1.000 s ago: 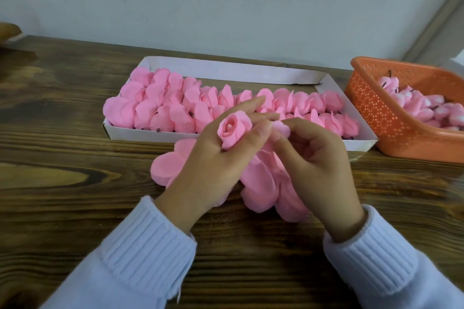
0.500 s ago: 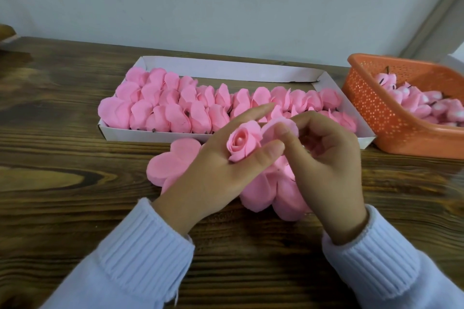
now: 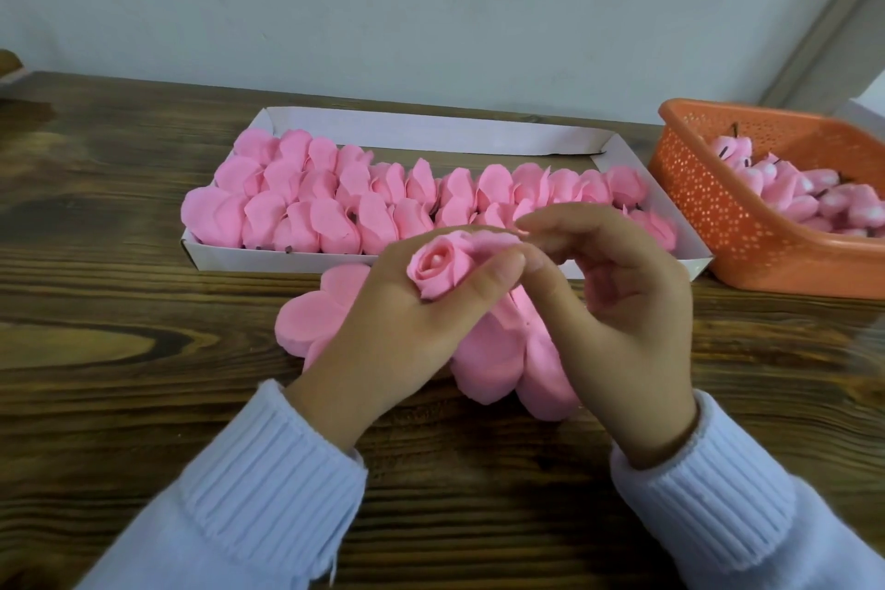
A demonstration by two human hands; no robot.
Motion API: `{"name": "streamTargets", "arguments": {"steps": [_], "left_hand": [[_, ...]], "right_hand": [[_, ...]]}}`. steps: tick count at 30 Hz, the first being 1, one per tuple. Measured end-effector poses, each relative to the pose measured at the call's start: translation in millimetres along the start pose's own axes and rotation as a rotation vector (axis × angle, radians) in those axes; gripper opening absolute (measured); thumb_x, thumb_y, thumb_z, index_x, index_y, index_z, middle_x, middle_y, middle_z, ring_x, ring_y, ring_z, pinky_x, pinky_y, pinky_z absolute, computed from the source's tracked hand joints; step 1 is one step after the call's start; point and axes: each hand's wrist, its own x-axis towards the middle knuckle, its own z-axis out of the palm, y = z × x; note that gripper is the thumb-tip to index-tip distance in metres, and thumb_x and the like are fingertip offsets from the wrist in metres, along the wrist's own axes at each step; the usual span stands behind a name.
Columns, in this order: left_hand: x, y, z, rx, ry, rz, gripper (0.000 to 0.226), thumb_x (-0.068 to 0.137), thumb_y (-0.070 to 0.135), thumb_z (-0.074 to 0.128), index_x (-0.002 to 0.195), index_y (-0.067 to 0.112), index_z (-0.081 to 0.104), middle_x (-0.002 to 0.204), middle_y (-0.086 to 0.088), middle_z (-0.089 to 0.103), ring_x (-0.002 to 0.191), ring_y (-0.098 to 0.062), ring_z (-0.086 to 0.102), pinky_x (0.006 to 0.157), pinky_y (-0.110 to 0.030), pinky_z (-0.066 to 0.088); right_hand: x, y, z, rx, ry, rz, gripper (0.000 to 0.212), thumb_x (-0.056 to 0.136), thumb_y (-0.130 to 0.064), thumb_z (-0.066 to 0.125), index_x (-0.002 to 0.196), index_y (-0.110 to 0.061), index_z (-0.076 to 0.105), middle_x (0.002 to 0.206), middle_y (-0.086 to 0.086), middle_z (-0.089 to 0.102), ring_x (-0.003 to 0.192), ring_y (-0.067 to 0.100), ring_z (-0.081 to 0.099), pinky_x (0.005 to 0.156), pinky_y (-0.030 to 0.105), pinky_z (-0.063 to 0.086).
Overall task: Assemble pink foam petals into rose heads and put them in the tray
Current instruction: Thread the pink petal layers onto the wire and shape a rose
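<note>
Since half a second ago the right hand [image 3: 632, 326] has stretched its forefinger leftward over the top of the rose [image 3: 438, 271], and the rose sits a little lower in the left hand [image 3: 407, 326].

The dark wooden worktop [image 3: 119, 350] runs back to a pale wall [image 3: 431, 5]. On it, beyond the hands, lies a long white tray [image 3: 431, 129] packed with rows of finished pink rose heads [image 3: 335, 206]; its far strip is bare. Well to the right stands an orange perforated basket [image 3: 718, 206] holding small pink buds [image 3: 790, 201]. Flat petals [image 3: 311, 321] lie spread on the worktop just beside the tray's near wall, mostly covered by both hands.

The left hand grips the rose between its fingers, thumb pressed to the flower's right side. The right hand curls its forefinger and thumb round a loose petal [image 3: 488, 239] against that same side, its thumb touching the left thumb. The hands hide part of the tray's near row. Pale blue ribbed sleeves [image 3: 268, 484] cover both wrists.
</note>
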Motion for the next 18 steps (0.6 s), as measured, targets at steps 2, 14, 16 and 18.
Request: {"name": "streamTargets", "arguments": {"steps": [2,14,16,18], "left_hand": [[0.6,-1.5,-0.2,-0.024,0.028,0.003,0.005,0.086,0.028,0.062,0.084,0.028,0.067,0.084,0.025,0.070,0.087,0.010,0.063,0.074,-0.005,0.044],[1.3,-11.1,6.7,-0.296,0.059,-0.115,0.056,0.071,0.066,0.067,0.096,0.017,0.069,0.111,0.001,0.071,0.118,-0.015,0.060,0.099,-0.039,0.046],[1.1,-10.4,6.3,-0.294,0.014,-0.109,0.053,0.073,0.064,0.066,0.097,0.018,0.069,0.108,-0.003,0.072,0.116,-0.018,0.062,0.099,-0.041,0.047],[-1.0,-7.4,4.0,-0.244,-0.055,-0.107,0.033,0.080,0.056,0.064,0.086,0.024,0.072,0.086,0.007,0.074,0.095,-0.002,0.068,0.086,-0.023,0.054]], "right_hand": [[-1.1,1.6,0.6,0.051,0.030,0.040,0.016,0.083,-0.012,0.060,0.094,-0.024,0.058,0.087,-0.011,0.064,0.080,0.014,0.061,0.073,0.030,0.048],[-1.2,-5.2,9.8,0.579,-0.234,0.415,0.034,0.076,0.007,0.063,0.104,0.000,0.045,0.099,0.009,0.064,0.085,0.012,0.066,0.070,0.023,0.053],[-0.8,-4.3,11.0,0.620,-0.210,0.429,0.037,0.075,0.009,0.062,0.106,0.003,0.044,0.096,0.005,0.067,0.084,0.010,0.067,0.070,0.020,0.053],[0.3,-1.9,9.9,0.660,-0.216,0.450,0.038,0.075,0.005,0.064,0.107,0.001,0.044,0.091,0.001,0.072,0.084,0.009,0.069,0.071,0.020,0.054]]}}
